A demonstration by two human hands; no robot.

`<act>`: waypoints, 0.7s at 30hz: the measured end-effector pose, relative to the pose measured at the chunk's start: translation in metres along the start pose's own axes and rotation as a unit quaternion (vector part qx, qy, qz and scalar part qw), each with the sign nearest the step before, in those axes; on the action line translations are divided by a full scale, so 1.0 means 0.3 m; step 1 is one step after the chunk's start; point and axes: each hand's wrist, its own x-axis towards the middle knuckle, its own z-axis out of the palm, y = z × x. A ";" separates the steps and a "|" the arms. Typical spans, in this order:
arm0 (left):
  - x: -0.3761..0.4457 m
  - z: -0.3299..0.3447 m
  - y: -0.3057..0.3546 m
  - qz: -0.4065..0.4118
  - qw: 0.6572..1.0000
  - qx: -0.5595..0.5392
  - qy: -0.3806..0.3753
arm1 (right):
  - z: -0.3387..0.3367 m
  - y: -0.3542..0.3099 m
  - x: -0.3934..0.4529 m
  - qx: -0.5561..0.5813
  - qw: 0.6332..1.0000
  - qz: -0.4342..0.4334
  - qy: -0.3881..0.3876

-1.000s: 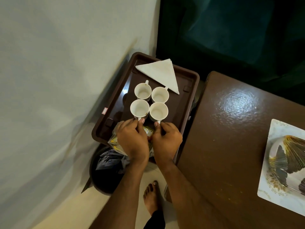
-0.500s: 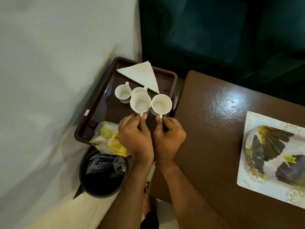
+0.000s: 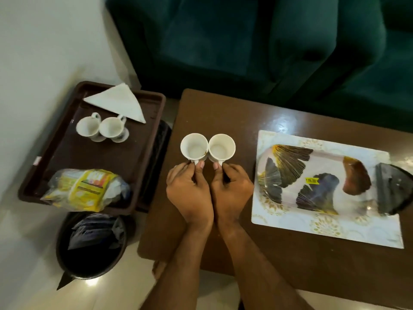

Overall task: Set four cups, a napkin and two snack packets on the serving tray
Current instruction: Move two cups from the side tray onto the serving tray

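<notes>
Since the earlier frame, you had carried two cups off the dark brown plastic tray and out over the glossy brown wooden table, at three o'clock from the tray. By its floral border, the clear-wrapped glass serving tray with dark fan shapes, at three o'clock from your hands, looked like where everything was meant to end up. On the brown tray, the yellow snack packets lay at six o'clock, the folded white napkin triangle at twelve, and two white handled cups sat touching just below it.

Your left hand was pinched shut on the handle of the left white ceramic cup; your right hand was pinched the same way on the right white ceramic cup, rims touching. You could judge these cups light, stiff, smooth and chippable, so the handle was the proper hold, kept upright and set down gently. Knocking them together looked the likeliest way to chip them.
</notes>
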 end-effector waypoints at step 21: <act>-0.707 0.598 0.271 0.024 0.995 -0.010 -0.098 | -0.679 0.678 0.283 -0.070 0.990 0.064 0.100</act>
